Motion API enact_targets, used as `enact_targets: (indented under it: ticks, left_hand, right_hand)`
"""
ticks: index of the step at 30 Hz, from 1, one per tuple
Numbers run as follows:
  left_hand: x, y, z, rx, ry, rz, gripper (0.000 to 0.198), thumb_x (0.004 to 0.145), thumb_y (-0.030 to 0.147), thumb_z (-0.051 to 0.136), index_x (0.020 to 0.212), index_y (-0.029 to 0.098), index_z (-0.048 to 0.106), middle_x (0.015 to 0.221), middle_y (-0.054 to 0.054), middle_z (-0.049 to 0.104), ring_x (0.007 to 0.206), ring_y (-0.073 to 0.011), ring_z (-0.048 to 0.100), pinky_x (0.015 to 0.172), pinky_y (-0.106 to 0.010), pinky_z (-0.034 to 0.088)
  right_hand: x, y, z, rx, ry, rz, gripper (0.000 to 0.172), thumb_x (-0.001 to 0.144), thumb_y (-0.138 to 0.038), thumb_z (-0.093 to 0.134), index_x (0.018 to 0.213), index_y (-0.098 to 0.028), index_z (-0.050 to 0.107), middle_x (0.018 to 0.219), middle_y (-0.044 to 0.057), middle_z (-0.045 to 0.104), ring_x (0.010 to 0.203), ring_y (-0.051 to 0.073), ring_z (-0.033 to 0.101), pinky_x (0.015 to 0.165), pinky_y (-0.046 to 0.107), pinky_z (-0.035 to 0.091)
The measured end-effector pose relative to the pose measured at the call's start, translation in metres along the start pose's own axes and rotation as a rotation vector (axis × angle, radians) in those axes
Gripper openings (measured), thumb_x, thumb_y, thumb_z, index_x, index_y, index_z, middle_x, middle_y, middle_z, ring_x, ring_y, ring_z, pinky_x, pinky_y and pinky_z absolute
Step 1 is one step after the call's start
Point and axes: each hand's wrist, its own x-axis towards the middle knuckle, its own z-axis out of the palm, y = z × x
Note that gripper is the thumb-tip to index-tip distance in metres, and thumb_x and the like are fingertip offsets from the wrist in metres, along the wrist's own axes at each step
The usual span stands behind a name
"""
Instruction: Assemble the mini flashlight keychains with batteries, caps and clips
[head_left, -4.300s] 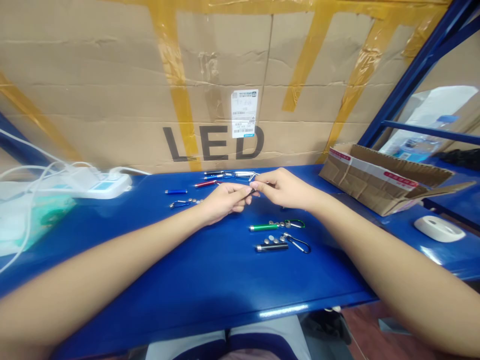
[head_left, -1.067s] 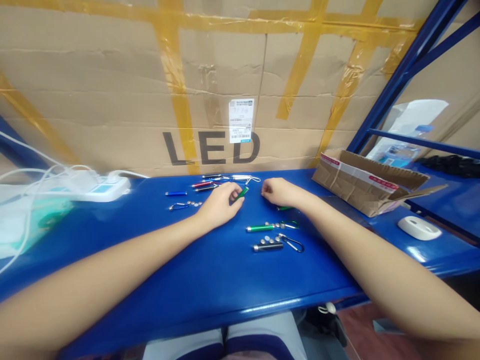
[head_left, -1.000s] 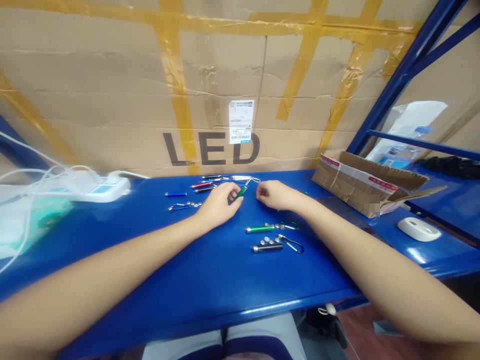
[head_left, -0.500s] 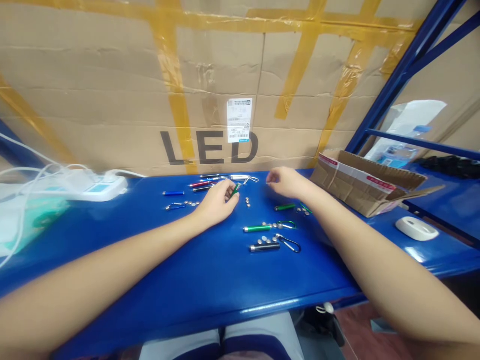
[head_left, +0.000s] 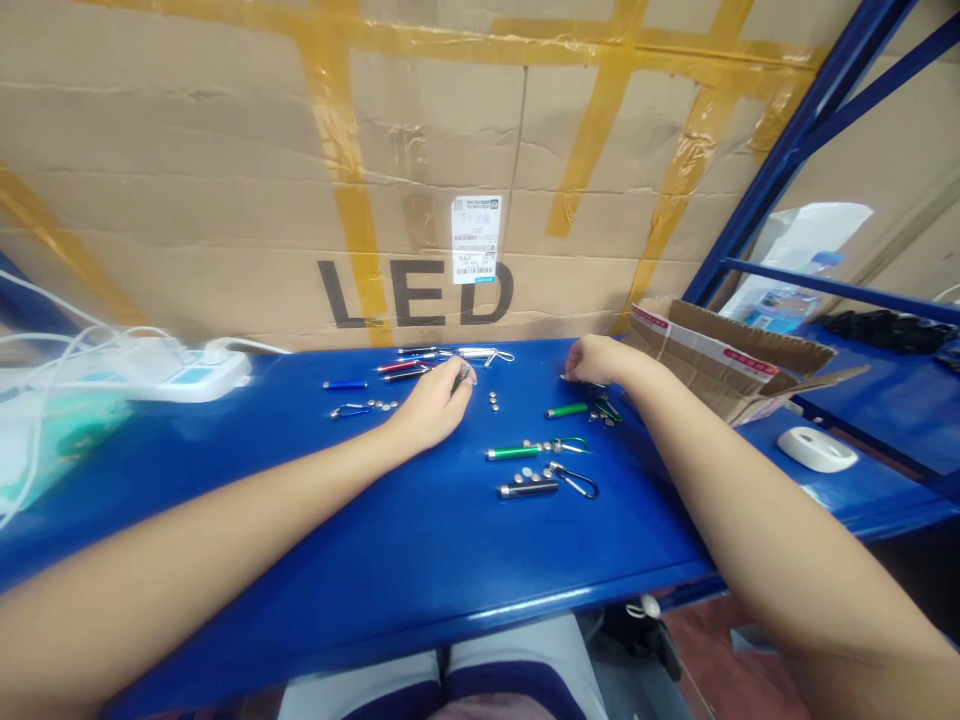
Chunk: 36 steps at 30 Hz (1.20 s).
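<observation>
My left hand (head_left: 431, 405) is closed round a mini flashlight (head_left: 462, 375), of which only a silvery, dark end shows above the fingers. My right hand (head_left: 596, 358) is down at the table, fingers pinched; a tiny pale thing shows at the tips, too small to name. Just in front of it lie a green flashlight tube (head_left: 566, 411), a green carabiner (head_left: 609, 408) and several button cells. Nearer me are another green tube (head_left: 513, 453) and a black tube (head_left: 527, 489), each with button cells and a carabiner. Three button cells (head_left: 493, 401) form a row between my hands.
More flashlights (head_left: 401, 367) lie behind my left hand, with a blue tube (head_left: 345, 385) and blue carabiner (head_left: 350, 411) to its left. A power strip (head_left: 206, 376) stands left, an open cardboard box (head_left: 697, 350) and white mouse (head_left: 817, 448) right. A large carton (head_left: 247, 230) backs the table.
My right hand has moved right and down to the table surface. In my left hand the green body of the flashlight has turned out of sight and its end now faces up.
</observation>
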Motion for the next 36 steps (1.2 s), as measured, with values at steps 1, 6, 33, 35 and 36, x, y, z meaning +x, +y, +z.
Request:
enact_targets:
  ticks: [1,6,33,35,36]
  left_hand:
    - [0.0,0.0,0.0,-0.001,0.001,0.002,0.013,0.094,0.022,0.041,0.088,0.02,0.053,0.086,-0.004,0.063,0.082,-0.0202,0.059,0.079,-0.036,0.048]
    - [0.0,-0.001,0.001,0.006,-0.003,0.031,0.014,0.095,0.023,0.041,0.088,0.02,0.053,0.091,-0.005,0.064,0.085,-0.0208,0.06,0.08,-0.036,0.049]
    - [0.002,-0.005,0.004,0.022,-0.01,0.029,0.02,0.097,0.027,0.04,0.087,0.02,0.056,0.093,-0.005,0.065,0.089,-0.0218,0.06,0.085,-0.038,0.047]
    - [0.002,-0.005,0.004,0.02,-0.012,0.025,0.02,0.097,0.027,0.04,0.088,0.019,0.057,0.094,-0.006,0.066,0.09,-0.022,0.06,0.086,-0.038,0.046]
    - [0.002,-0.005,0.004,0.022,-0.015,0.025,0.02,0.097,0.027,0.041,0.088,0.019,0.057,0.095,-0.006,0.066,0.091,-0.0221,0.06,0.087,-0.039,0.046]
  right_hand:
    - [0.0,0.0,0.0,0.01,0.0,-0.012,0.013,0.075,-0.015,0.07,0.086,-0.016,0.076,0.09,0.01,0.076,0.076,0.022,0.069,0.066,0.029,0.05]
    - [-0.001,-0.005,0.003,0.057,-0.003,-0.085,0.014,0.072,-0.01,0.068,0.081,-0.017,0.076,0.088,0.008,0.077,0.075,0.021,0.069,0.064,0.027,0.05]
    - [-0.045,-0.073,0.026,0.303,-0.034,-0.512,0.006,0.077,-0.017,0.068,0.083,-0.017,0.07,0.077,0.004,0.073,0.065,0.016,0.063,0.058,0.025,0.046]
    - [-0.044,-0.073,0.027,0.301,-0.032,-0.519,0.007,0.078,-0.014,0.067,0.083,-0.017,0.07,0.08,0.005,0.074,0.069,0.017,0.065,0.062,0.026,0.047]
    - [-0.044,-0.073,0.027,0.302,-0.029,-0.525,0.008,0.078,-0.012,0.067,0.083,-0.017,0.07,0.082,0.005,0.074,0.071,0.017,0.066,0.064,0.026,0.047]
